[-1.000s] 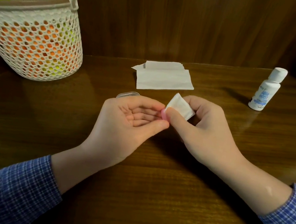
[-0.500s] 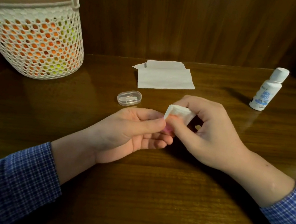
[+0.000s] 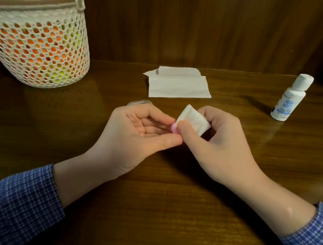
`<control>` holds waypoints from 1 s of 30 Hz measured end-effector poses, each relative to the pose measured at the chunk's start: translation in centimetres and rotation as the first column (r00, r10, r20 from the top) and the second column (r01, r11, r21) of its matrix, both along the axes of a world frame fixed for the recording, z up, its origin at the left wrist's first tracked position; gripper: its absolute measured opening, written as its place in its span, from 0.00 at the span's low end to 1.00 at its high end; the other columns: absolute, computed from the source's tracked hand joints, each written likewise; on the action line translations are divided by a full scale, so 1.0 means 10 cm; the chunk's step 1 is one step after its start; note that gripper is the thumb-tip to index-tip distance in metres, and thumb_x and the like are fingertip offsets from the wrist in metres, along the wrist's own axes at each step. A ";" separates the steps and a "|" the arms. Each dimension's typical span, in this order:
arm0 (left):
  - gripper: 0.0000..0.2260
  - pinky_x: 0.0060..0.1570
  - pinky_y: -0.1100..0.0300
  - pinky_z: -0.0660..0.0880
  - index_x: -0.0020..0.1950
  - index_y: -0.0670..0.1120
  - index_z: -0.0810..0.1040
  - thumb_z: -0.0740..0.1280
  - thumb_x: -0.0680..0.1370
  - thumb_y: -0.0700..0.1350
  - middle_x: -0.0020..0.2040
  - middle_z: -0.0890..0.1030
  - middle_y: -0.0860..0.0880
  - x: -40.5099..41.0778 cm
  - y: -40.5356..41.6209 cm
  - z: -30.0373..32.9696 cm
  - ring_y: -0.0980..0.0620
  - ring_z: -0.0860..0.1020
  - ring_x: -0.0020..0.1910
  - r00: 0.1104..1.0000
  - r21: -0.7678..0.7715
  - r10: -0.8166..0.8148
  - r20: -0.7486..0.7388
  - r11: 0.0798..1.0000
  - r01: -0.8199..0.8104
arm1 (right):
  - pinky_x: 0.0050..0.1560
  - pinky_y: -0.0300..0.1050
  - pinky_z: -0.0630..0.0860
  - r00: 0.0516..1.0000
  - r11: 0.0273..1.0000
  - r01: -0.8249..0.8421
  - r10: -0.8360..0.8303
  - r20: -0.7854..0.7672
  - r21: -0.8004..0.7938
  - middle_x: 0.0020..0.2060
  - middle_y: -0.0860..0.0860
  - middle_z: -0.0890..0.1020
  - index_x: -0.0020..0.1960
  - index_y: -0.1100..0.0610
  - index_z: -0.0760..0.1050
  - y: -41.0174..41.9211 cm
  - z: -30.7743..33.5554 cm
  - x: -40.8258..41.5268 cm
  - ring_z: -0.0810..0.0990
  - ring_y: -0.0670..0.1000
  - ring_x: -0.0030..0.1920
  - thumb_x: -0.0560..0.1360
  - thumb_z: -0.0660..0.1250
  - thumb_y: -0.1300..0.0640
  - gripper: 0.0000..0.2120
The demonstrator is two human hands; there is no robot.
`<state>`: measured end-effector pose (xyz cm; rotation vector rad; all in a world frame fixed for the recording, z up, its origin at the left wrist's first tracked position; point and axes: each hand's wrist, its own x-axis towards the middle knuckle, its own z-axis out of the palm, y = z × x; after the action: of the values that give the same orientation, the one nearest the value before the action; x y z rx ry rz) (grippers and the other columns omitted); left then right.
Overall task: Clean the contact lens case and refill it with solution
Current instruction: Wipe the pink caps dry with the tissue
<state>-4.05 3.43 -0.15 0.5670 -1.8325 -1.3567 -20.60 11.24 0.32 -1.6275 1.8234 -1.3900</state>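
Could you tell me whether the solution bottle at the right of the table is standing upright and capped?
Upright and capped: the solution bottle stands on its base on the table, white cap on top, apart from both hands.

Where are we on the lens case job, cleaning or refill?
Cleaning. The left hand pinches a small pink piece, likely part of the case, while the right hand presses a folded tissue against it. Refill is not started: the solution bottle stands capped, far right. A clear container lies behind the left hand.
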 end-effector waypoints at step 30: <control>0.25 0.45 0.65 0.79 0.68 0.50 0.77 0.78 0.73 0.45 0.46 0.86 0.57 0.87 -0.58 -0.14 0.59 0.83 0.47 0.814 -0.380 0.403 0.419 0.892 -0.246 | 0.35 0.37 0.76 0.955 0.924 -0.098 -0.017 0.296 0.369 0.46 0.53 0.85 0.53 0.53 0.81 -0.16 -0.07 -0.29 0.81 0.49 0.40 0.78 0.72 0.55 0.05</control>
<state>4.68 -2.36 -1.53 1.0769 -2.1621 -0.7020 -23.47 9.64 -0.40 -1.1844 1.7360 -1.1022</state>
